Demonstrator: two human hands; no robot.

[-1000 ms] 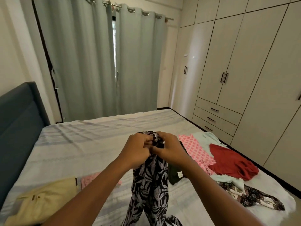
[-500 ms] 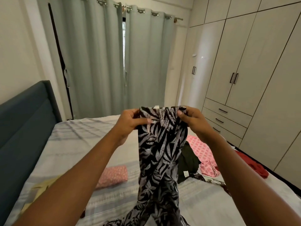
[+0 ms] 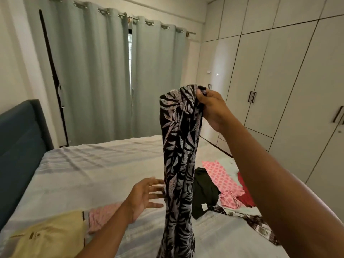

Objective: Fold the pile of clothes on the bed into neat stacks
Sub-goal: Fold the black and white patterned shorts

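Observation:
A long black garment with a pale leaf print [image 3: 179,155] hangs down from my right hand [image 3: 212,107], which grips its top edge high above the bed [image 3: 83,174]. Lower down, my left hand [image 3: 144,196] is spread with straight fingers right beside the hanging cloth, holding nothing. Unfolded clothes lie on the right of the bed: a dark green piece [image 3: 203,192], a pink patterned piece [image 3: 221,175], a red one [image 3: 245,196] and a dark printed strip [image 3: 256,222]. A folded yellow garment [image 3: 50,237] and a folded pink one [image 3: 102,215] lie at the near left.
A dark blue headboard [image 3: 20,146] stands along the left. Grey-green curtains [image 3: 104,81] hang behind the bed. A wall of wardrobe doors and drawers [image 3: 279,90] runs down the right side, close to the bed's edge.
My left hand has let go of the garment's top and dropped down beside its middle. My right hand has lifted the top higher, and the cloth now hangs narrow.

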